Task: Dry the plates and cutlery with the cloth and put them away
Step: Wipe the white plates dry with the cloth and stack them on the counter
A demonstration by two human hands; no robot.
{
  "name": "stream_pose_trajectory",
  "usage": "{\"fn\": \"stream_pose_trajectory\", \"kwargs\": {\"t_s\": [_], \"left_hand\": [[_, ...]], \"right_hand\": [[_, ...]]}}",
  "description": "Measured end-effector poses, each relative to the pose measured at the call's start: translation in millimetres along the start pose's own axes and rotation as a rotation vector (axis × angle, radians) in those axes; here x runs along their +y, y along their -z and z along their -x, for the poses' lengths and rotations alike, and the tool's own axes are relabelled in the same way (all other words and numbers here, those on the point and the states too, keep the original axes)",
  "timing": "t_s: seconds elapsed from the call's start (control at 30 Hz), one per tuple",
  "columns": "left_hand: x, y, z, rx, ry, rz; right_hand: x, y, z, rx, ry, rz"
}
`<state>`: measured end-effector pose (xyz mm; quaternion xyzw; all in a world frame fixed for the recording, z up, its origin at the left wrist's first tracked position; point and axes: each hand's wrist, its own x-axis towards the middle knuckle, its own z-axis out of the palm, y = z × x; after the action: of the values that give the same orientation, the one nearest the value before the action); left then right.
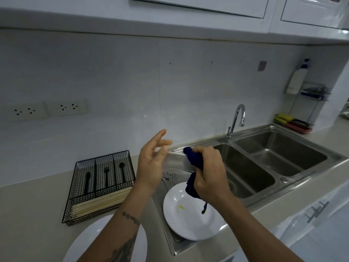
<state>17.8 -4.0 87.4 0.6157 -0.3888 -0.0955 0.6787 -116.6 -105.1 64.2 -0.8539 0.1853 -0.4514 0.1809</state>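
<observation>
Our right hand has a closed grip on the cloth; left hand open, empty. We should take the top plate by its rim and wipe it

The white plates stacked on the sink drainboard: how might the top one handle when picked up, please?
The white plates look glazed and may be wet, so probably slippery. The top one looks rigid and probably breakable against the steel sink. Its shallow rim overhangs the plate beneath, so fingers could likely get under.

Dim, cool, even light, soft shadows, motion-blurred left hand, wide-angle bowing at edges
</observation>
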Motion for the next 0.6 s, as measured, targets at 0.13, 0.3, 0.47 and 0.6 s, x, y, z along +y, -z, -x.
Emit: {"fn": "stream_pose_trajectory", "kwargs": {"t_s": [0.13,0.3,0.47,0.6], "left_hand": [[-17.1,-2.2,-17.6,0.408,0.445,0.242],[-54.2,9.4,-18.5,0.465,0.685,0.218],[-42.6,14.7,0.3,0.574,0.553,0.229],[-41.5,21.5,18.4,0.583,0.504,0.223]], "right_hand": [[-5.7,-12.6,21.8,-0.057,0.107,0.109],[11.8,-8.8,33.5,-0.229,0.149,0.066],[30.8,-1.6,29.4,-0.691,0.108,-0.088],[27.2,-19.3,18.3,-0.662,0.063,-0.096]]}}
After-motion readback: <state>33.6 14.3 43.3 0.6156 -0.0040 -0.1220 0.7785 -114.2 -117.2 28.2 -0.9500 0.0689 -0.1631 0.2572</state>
